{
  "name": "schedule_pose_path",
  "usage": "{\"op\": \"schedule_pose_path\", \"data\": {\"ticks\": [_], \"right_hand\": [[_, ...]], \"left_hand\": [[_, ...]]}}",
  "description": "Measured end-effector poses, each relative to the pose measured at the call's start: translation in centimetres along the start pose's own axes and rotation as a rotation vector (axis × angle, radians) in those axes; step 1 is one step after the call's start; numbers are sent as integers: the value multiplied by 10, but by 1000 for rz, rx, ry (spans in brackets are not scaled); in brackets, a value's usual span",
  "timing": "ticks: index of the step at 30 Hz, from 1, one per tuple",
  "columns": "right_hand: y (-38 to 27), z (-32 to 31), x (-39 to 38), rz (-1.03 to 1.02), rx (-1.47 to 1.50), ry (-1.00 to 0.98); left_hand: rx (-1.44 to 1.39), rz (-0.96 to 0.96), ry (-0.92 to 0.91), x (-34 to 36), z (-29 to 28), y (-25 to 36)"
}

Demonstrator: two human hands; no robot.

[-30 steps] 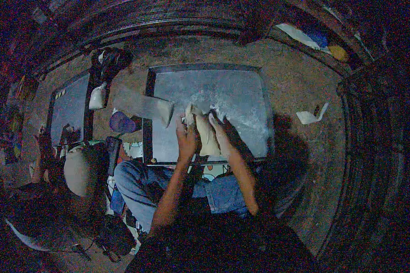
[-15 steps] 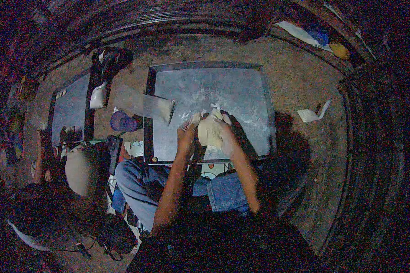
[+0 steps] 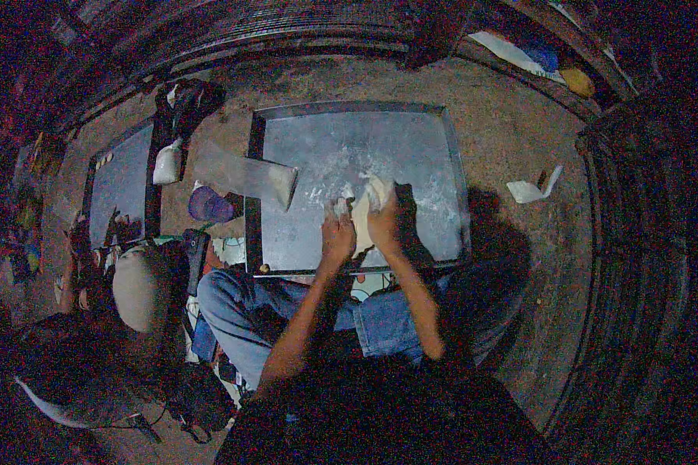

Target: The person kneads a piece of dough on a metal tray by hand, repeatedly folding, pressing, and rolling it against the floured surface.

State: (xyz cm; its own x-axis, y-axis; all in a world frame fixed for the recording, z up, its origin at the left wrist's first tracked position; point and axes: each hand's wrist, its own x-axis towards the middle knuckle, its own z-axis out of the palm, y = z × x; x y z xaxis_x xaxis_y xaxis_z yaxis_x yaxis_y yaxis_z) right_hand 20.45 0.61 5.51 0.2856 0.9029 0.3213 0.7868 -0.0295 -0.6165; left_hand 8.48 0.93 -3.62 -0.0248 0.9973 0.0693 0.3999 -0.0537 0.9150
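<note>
Toward six o'clock on our grey metal tray (image 3: pixel 310 139), left hand (image 3: pixel 338 235) and right hand (image 3: pixel 383 225) hold pale, seemingly half-worked dough (image 3: pixel 362 223).

Purple rounded object (image 3: pixel 208 205) on floor (image 3: pixel 520 128) at left; white folded piece (image 3: pixel 524 191) right; yellow item (image 3: pixel 577 82) upper right

From the left side of the wearer's head, one wide fisheye camera looks steeply down past the lap (image 3: pixel 236 322) at both hands (image 3: pixel 338 236), fairly near, centring the tray (image 3: pixel 349 139); its dark rim probably shows more floor (image 3: pixel 520 139).
</note>
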Motion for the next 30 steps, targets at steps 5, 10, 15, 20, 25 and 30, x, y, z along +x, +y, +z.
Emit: {"op": "schedule_pose_path", "data": {"ticks": [5,10,15,20,25,30], "right_hand": [[2,-7,11,116,115,99],[-20,-41,25,110,190,-232],[-27,-35,23,86,330,-322],[-27,-37,23,30,258,-286],[4,-4,13,80,418,28],[-16,-37,35,161,208,-476]], "left_hand": [[188,-37,-1,9,-27,13],[-270,-494,-420,12,-40,31],[-1088,-844,-320,-9,-10,58],[-206,-222,-126,12,-21,9],[-144,-27,242,28,-47,56],[-113,-34,226,20,-93,76]]}}
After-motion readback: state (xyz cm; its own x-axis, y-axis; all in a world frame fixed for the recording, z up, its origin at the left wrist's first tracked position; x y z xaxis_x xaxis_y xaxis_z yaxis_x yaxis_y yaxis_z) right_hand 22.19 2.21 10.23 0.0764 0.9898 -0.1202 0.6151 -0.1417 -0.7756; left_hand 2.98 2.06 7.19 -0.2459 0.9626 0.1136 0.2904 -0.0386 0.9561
